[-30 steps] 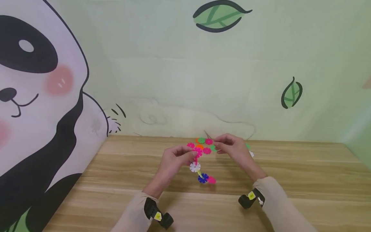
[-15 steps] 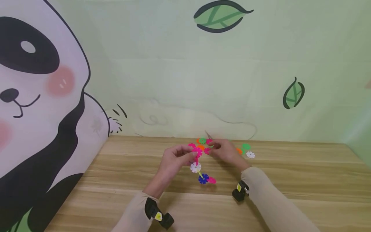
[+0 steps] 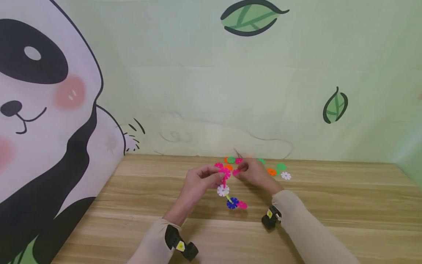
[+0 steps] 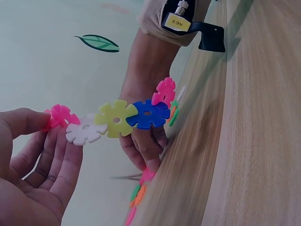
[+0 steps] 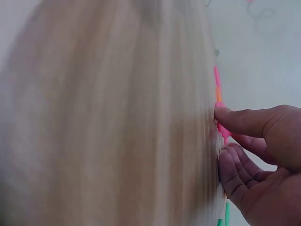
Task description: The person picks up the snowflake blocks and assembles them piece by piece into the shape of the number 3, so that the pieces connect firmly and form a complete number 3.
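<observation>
My left hand pinches the pink end disc of a chain of interlocking snowflake discs. From there the chain hangs over the table through a white disc, a yellow disc and a blue disc to another pink disc. Further back, my right hand is down at the tabletop. Its thumb and fingertips are curled at a loose pink snowflake disc, which shows between them in the right wrist view, partly hidden.
Around the right hand lie loose discs: a green one, orange ones, another green one and a white one. They sit near the wooden table's back edge, close to the printed wall.
My right hand has moved left and down onto the loose pink disc, uncovering orange, green and white discs at the right. The left hand holds the chain almost still.
</observation>
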`<state>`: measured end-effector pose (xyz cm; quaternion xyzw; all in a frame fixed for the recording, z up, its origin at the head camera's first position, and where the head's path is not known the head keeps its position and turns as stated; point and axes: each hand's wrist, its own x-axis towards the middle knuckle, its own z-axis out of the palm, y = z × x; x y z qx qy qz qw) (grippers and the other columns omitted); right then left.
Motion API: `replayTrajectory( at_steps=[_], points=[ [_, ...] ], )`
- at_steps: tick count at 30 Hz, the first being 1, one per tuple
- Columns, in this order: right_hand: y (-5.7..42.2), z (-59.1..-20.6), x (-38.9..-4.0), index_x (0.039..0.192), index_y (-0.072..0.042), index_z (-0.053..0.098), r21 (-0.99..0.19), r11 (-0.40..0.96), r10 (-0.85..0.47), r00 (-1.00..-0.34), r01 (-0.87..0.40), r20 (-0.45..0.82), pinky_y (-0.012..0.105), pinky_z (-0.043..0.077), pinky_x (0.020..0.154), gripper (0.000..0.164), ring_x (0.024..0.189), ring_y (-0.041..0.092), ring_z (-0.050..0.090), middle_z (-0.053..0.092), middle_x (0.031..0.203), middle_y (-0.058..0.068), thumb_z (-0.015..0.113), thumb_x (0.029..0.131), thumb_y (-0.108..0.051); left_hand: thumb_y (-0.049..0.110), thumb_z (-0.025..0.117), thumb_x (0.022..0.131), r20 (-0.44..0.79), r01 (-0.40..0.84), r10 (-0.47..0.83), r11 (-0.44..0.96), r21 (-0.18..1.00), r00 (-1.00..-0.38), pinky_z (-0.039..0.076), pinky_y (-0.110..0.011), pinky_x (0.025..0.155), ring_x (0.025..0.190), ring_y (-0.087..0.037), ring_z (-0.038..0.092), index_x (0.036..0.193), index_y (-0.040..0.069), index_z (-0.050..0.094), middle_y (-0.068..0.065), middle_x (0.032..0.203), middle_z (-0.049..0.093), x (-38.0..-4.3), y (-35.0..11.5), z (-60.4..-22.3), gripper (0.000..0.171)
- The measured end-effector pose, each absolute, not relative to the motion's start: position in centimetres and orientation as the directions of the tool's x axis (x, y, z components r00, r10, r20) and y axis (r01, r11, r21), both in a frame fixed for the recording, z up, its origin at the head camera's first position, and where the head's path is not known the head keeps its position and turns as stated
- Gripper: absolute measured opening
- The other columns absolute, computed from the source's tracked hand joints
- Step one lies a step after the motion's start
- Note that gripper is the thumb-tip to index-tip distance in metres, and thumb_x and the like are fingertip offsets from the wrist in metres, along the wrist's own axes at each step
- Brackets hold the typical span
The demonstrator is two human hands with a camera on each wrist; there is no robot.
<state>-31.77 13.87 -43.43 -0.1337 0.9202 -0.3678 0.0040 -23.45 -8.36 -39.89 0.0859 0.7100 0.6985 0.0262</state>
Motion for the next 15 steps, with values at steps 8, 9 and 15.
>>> replayTrajectory(
  at_steps=[8, 9, 15],
  points=[
    [13.5, -43.1, -30.1, 0.104, -0.001, 0.068, -0.751, 0.64, -0.167, -0.984, -0.162, 0.069, 0.043, 0.057, 0.091, 0.016, 0.098, 0.028, 0.064, 0.07, 0.103, 0.011, 0.078, 0.091, 0.0, 0.014, 0.075, 0.1, 0.103, 0.1, 0.164, -0.024, 0.995, -0.981, 0.064, -0.033, 0.08, 0.084, -0.019, 0.072, 0.104, -0.003, 0.075, -0.008, 0.094, 0.074, -23.4, -8.4, -40.1, 0.017],
    [13.5, -42.9, -29.8, 0.103, -0.001, 0.069, -0.768, 0.621, -0.16, -0.985, -0.156, 0.07, 0.042, 0.058, 0.088, 0.014, 0.096, 0.027, 0.064, 0.07, 0.102, 0.011, 0.076, 0.092, 0.0, 0.015, 0.075, 0.1, 0.104, 0.101, 0.165, -0.025, 0.995, -0.981, 0.065, -0.033, 0.08, 0.084, -0.02, 0.072, 0.104, -0.003, 0.075, -0.008, 0.094, 0.074, -23.4, -8.4, -40.1, 0.018],
    [13.7, -41.6, -27.5, 0.11, 0.001, 0.066, -0.886, 0.448, -0.125, -0.989, -0.122, 0.073, 0.039, 0.064, 0.08, 0.013, 0.088, 0.025, 0.07, 0.072, 0.101, 0.012, 0.071, 0.099, 0.0, 0.017, 0.074, 0.102, 0.108, 0.104, 0.174, -0.031, 0.994, -0.979, 0.065, -0.034, 0.081, 0.085, -0.021, 0.074, 0.102, -0.002, 0.074, -0.009, 0.094, 0.074, -23.4, -8.5, -40.2, 0.019]
  ],
)
